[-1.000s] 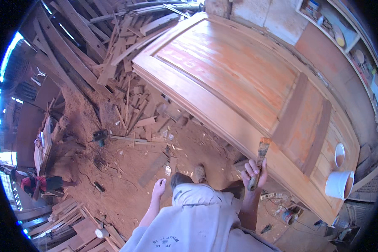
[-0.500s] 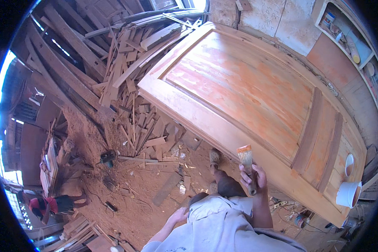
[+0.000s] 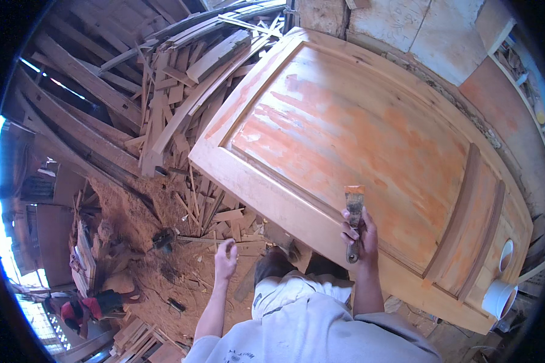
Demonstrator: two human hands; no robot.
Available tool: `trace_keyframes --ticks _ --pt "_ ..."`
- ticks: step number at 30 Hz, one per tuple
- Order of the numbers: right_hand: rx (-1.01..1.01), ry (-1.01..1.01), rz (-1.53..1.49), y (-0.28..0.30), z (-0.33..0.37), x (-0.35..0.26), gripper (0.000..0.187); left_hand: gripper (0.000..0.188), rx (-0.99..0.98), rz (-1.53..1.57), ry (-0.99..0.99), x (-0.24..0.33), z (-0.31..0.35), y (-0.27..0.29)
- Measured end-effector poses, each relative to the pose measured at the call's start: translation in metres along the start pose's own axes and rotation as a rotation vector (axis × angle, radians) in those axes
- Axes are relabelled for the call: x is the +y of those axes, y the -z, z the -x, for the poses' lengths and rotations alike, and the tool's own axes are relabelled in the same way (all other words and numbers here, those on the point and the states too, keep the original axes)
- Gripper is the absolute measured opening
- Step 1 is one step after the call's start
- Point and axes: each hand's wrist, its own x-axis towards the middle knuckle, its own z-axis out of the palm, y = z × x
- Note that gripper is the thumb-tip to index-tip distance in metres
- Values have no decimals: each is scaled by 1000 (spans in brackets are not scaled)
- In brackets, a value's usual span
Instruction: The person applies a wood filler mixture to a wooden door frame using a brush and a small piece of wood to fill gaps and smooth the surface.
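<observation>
A flat paintbrush [image 3: 354,202] with orange-stained bristles is gripped by its handle in my right hand [image 3: 362,233], bristles pointing away from me. That hand is over the near long edge of a large wooden panelled door [image 3: 272,163]; whether the brush touches the surface I cannot tell. Uneven orange patches and streaks cover the door's big recessed panel. My left hand [image 3: 226,259] is raised off to the left of the door, holding nothing, its fingers loosely bent and apart from the thumb. A white tub [image 3: 496,297] and a white round container [image 3: 506,256] stand on the door's right end.
Scrap wood [image 3: 181,91] is heaped beyond the door's left end. Sawdust [image 3: 124,206] and offcuts cover the floor on the left. Another person [image 3: 82,311] in red is at the far lower left. Shelves [image 3: 521,72] with assorted items are at the upper right.
My left hand has risen from beside my body and moved forward and left. The paintbrush in my right hand has shifted forward, over the door. My view has shifted slightly.
</observation>
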Motion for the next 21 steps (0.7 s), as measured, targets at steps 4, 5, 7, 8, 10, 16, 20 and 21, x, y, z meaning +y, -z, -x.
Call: trace_keyframes --ticks 4,5,7,8,10,16,20,21 --pt "85 73 -62 3 -18 -3 37 25 137 22 -211 59 -96 16" --pt "120 105 -71 1 -23 0 37 25 127 24 -277 61 -123 19" --pt "222 144 -39 -2 -29 4 38 25 93 25 -344 72 -174 23" --pt "250 178 -21 1 -35 6 38 24 106 -40 -432 87 -201 27" --pt "298 241 -18 -12 -51 17 38 23 115 -112 -545 101 -255 42" --pt "330 325 -181 -39 -99 60 32 32 168 -50 -704 115 -423 46" --pt "318 287 -315 -60 -148 81 30 46 233 -201 -631 96 -514 28" --pt "298 267 -347 -64 -160 85 31 51 271 -246 -574 89 -532 21"
